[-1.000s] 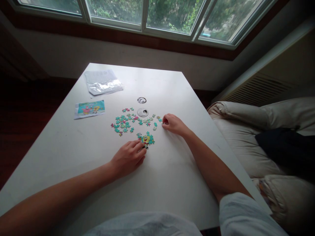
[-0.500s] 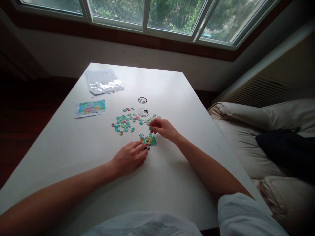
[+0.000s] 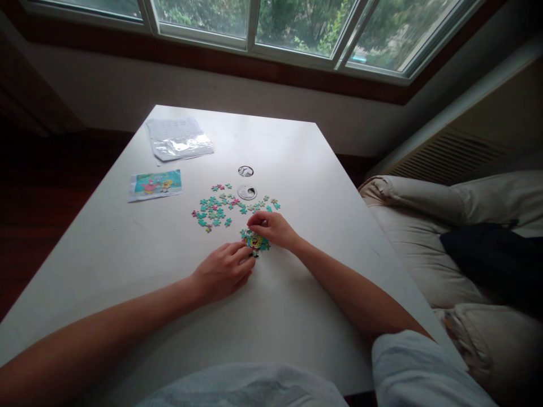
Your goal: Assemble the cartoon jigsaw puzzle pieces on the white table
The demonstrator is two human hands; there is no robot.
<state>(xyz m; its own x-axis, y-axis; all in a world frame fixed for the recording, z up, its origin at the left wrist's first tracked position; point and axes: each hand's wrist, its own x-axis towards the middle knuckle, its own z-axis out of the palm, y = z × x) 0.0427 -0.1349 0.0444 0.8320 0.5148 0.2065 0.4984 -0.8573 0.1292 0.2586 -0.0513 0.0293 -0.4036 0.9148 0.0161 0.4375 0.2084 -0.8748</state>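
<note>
A small joined patch of jigsaw puzzle [image 3: 257, 242] with a yellow cartoon figure on teal lies in front of me on the white table. My left hand [image 3: 227, 265] rests at its lower left, its curled fingertips holding that edge and hiding part of it. Over the top edge is my right hand [image 3: 270, 228], thumb and forefinger pinched on a puzzle piece that they mostly cover. Just beyond, loose puzzle pieces [image 3: 213, 212] in teal, pink and pale green lie spread in a rough arc.
A printed picture sheet [image 3: 156, 185] with cartoon figures lies left of the pieces. Behind it is a clear plastic bag with papers [image 3: 180, 140]. Two round inserts [image 3: 246, 192] sit in the white table [image 3: 297, 328]. A beige sofa [image 3: 419, 243] stands along the right, and a window spans the far wall.
My right hand has moved left from the right end of the loose pieces to the joined patch's top edge, carrying a piece. My left hand has stayed at the patch.
</note>
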